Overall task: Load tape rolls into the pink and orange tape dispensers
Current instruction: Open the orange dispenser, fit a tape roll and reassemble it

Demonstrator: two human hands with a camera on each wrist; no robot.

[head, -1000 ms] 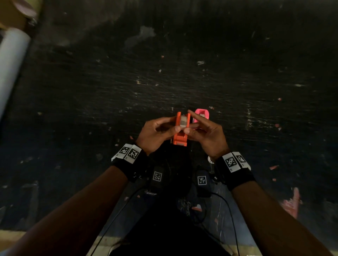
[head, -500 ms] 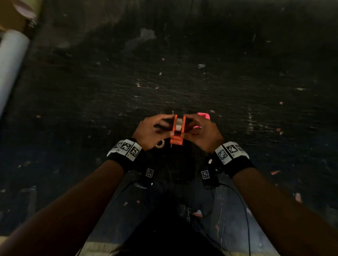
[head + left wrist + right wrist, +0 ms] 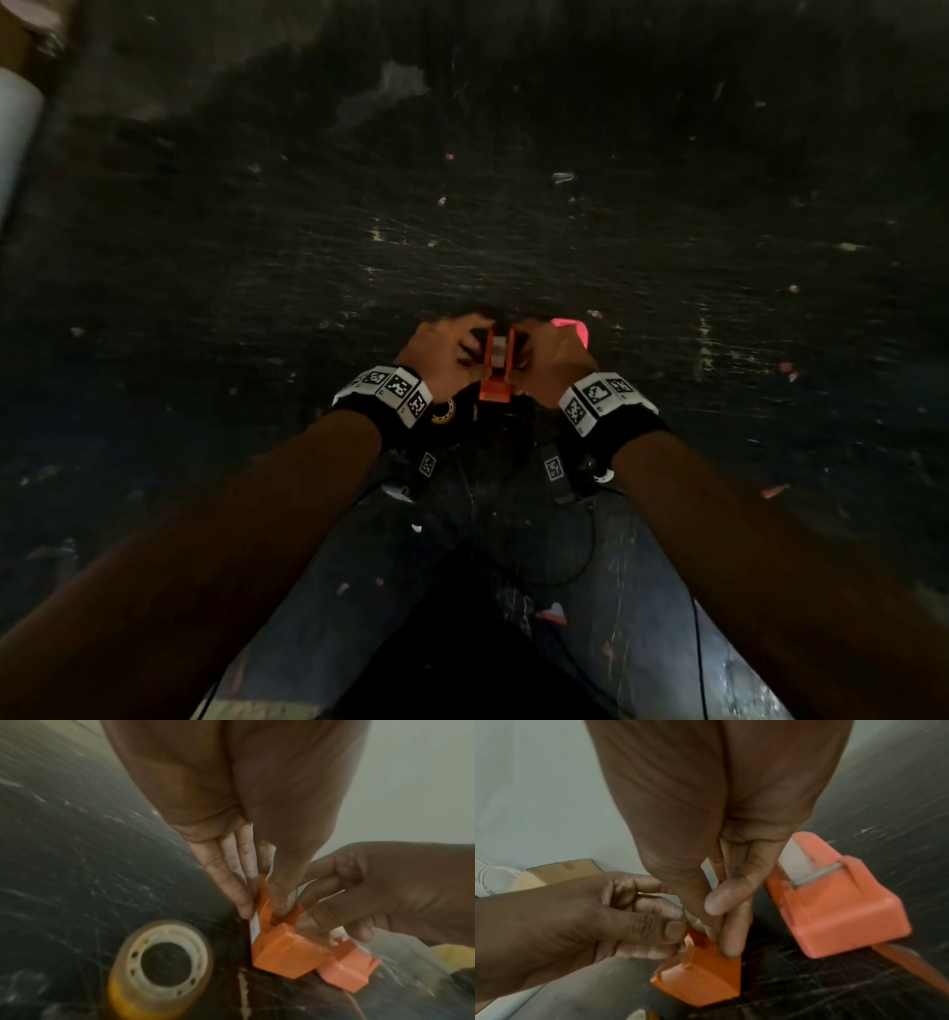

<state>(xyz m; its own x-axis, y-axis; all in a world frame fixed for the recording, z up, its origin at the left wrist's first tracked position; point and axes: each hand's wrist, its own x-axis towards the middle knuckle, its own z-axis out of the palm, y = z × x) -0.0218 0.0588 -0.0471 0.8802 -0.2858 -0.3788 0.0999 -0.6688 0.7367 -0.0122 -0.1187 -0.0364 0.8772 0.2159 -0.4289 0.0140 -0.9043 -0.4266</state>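
Observation:
The orange dispenser (image 3: pixel 495 380) stands on the dark table between both hands, with a whitish tape roll (image 3: pixel 499 354) between its side walls. My left hand (image 3: pixel 475 342) pinches its left wall, fingers (image 3: pixel 231 882) flat along the outside and thumb down in the slot. My right hand (image 3: pixel 521 342) pinches the right wall in the same way. The pink dispenser (image 3: pixel 834 902) stands just right of the orange dispenser (image 3: pixel 706 977) and holds a white roll (image 3: pixel 795 858). A loose yellowish tape roll (image 3: pixel 159 965) lies on the table by my left wrist.
The black scratched table (image 3: pixel 513 231) stretches away ahead, dotted with small scraps. A white cylinder (image 3: pixel 15 133) lies at the far left edge. Cables (image 3: pixel 580 555) run from the wrist bands back over my lap.
Both hands have carried the orange dispenser down and away from me onto the table and closed tighter around it. The loose tape roll now shows beside my left wrist.

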